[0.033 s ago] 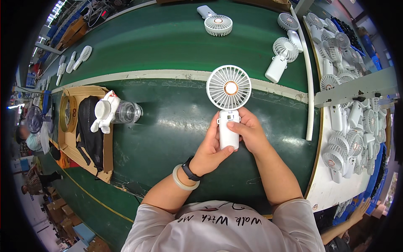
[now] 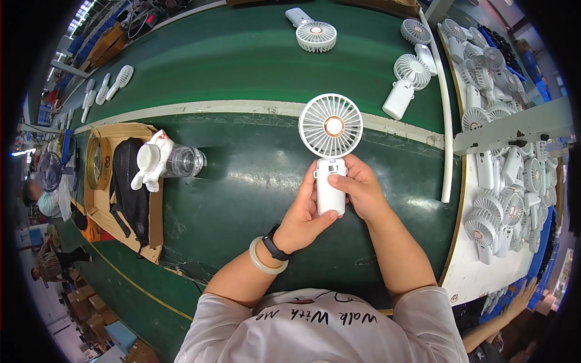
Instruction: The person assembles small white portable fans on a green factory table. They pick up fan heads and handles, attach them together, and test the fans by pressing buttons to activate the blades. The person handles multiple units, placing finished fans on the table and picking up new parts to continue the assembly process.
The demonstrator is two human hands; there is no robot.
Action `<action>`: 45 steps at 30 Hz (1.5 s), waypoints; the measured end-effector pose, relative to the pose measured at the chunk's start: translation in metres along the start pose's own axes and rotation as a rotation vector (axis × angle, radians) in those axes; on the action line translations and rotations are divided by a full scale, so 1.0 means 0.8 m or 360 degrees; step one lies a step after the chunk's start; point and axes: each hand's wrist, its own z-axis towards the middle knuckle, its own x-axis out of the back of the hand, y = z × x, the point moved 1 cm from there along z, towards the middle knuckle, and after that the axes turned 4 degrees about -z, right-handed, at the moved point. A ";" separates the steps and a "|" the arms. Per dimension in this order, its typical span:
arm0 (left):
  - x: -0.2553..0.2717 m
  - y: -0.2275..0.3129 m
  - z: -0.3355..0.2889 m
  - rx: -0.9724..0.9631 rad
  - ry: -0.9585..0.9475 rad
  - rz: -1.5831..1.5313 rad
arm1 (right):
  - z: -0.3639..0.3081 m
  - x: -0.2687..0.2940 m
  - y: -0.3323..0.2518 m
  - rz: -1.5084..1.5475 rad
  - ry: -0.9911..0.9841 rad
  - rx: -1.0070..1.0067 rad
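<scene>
A white handheld fan (image 2: pixel 330 187) stands upright between my two hands, its round grille at the far end and a copper-coloured ring around its hub. My left hand (image 2: pixel 305 215) is wrapped around the left side and lower end of the handle, with the thumb near its base. From the right, my right hand (image 2: pixel 362 189) grips the same handle, thumb lying on the front just below a small dark display. The fan's blades cannot be made out behind the grille. Fingers behind the handle are partly hidden.
More white fans lie on the green conveyor belt (image 2: pixel 242 66) beyond a pale rail (image 2: pixel 242 107). Many fans are heaped on a white side table (image 2: pixel 460 278). At left, a cardboard tray (image 2: pixel 155 224) holds a black pouch; a clear bottle (image 2: pixel 184 162) lies beside it. A co-worker's hand (image 2: pixel 521 297) shows lower right.
The co-worker's hand at the lower right has shifted slightly upward. My hands and the fan are nearly where they were.
</scene>
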 end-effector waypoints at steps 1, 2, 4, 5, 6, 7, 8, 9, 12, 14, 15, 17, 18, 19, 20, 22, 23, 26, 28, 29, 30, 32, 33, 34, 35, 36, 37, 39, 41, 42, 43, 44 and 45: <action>0.000 -0.001 0.001 -0.0016 0.0000 0.0016 | 0.002 0.003 0.001 0.0030 -0.0032 -0.0007; 0.000 -0.002 0.001 -0.0014 0.0011 0.0017 | 0.003 0.003 0.000 0.0018 -0.0021 -0.0001; 0.005 -0.002 -0.001 -0.0010 0.0050 0.0017 | 0.005 -0.001 0.003 -0.0004 -0.0009 -0.0002; 0.004 -0.003 0.000 -0.0045 0.0042 -0.0055 | 0.005 -0.003 0.003 -0.0103 0.0021 0.0037; 0.003 -0.002 0.002 -0.0085 0.0051 -0.0115 | 0.005 -0.006 0.004 -0.0193 0.0032 0.0074; 0.005 0.000 0.000 -0.0125 0.0083 -0.0154 | 0.005 -0.010 0.007 -0.0261 0.0019 0.0109; 0.011 0.001 -0.001 -0.0042 0.0106 -0.0170 | -0.001 -0.003 0.002 -0.0422 -0.0040 -0.0059; 0.011 0.004 -0.002 -0.0029 0.0181 -0.0242 | -0.004 -0.007 -0.001 -0.0552 -0.0018 0.0011; 0.022 0.000 -0.001 0.0133 0.0269 -0.0452 | -0.010 -0.016 -0.004 -0.1584 0.0125 0.0620; 0.020 0.004 -0.002 0.0256 0.0283 -0.0503 | -0.018 -0.030 -0.008 -0.2090 0.0308 0.0909; 0.019 0.000 0.001 0.0060 0.0316 -0.0382 | -0.022 -0.046 -0.011 -0.2083 0.0351 0.0983; 0.021 0.002 0.001 -0.0167 0.0338 -0.0292 | -0.028 -0.074 -0.008 -0.2023 0.0388 0.1018; 0.021 0.003 0.003 -0.0215 0.0316 -0.0327 | -0.027 -0.075 -0.009 -0.2019 0.0314 0.0965; 0.021 0.005 0.004 -0.0259 0.0294 -0.0361 | -0.024 -0.073 -0.011 -0.2013 0.0243 0.0910; 0.020 0.006 0.004 -0.0186 0.0334 -0.0424 | -0.020 -0.069 -0.014 -0.2006 0.0173 0.0851; 0.020 0.008 0.000 -0.0043 0.0432 -0.0532 | -0.001 -0.044 -0.032 -0.2458 0.0050 0.1008; 0.023 0.007 -0.003 0.0069 0.0369 -0.0432 | 0.013 -0.023 -0.036 -0.2183 0.0203 0.0966; 0.019 0.003 -0.001 -0.0054 0.0362 -0.0279 | 0.060 0.040 -0.068 -0.2891 0.1083 0.1037; 0.019 0.000 0.002 -0.0082 0.0332 -0.0262 | 0.082 0.075 -0.074 -0.3106 0.1432 0.0654; 0.019 0.002 0.002 -0.0058 0.0319 -0.0285 | 0.090 0.088 -0.075 -0.3061 0.1505 0.0502; 0.020 0.003 0.002 -0.0030 0.0315 -0.0306 | 0.094 0.101 -0.074 -0.3008 0.1565 0.0346; 0.022 0.008 -0.001 -0.0034 0.0333 -0.0340 | 0.098 0.118 -0.074 -0.2836 0.1663 0.0395; 0.022 0.009 -0.002 -0.0035 0.0340 -0.0357 | 0.099 0.130 -0.075 -0.2748 0.1712 0.0416; 0.022 0.010 -0.001 -0.0038 0.0336 -0.0400 | 0.099 0.149 -0.076 -0.2663 0.1781 0.0397; 0.021 0.010 0.001 -0.0041 0.0330 -0.0443 | 0.096 0.173 -0.077 -0.2576 0.1851 0.0378; 0.020 0.010 0.003 -0.0036 0.0315 -0.0484 | 0.091 0.199 -0.077 -0.2485 0.1931 0.0353; 0.020 0.011 0.003 -0.0023 0.0318 -0.0512 | 0.088 0.205 -0.078 -0.2485 0.1841 0.0548; 0.021 0.011 0.002 0.0002 0.0330 -0.0567 | 0.072 0.206 -0.071 -0.1039 0.1349 0.0656; 0.024 0.010 0.000 0.0010 0.0340 -0.0604 | 0.046 0.165 -0.059 0.0157 0.0721 0.0626; 0.026 0.010 -0.001 0.0015 0.0352 -0.0617 | 0.033 0.117 -0.046 0.0515 0.0350 0.0602; 0.027 0.011 -0.002 0.0021 0.0372 -0.0631 | 0.017 0.071 -0.036 0.0671 0.0195 0.0509; 0.025 0.014 -0.002 0.0030 0.0382 -0.0646 | 0.004 0.058 -0.022 0.0657 0.0141 0.0341; 0.024 0.015 -0.002 0.0043 0.0398 -0.0659 | -0.006 0.044 -0.016 0.0602 0.0065 0.0268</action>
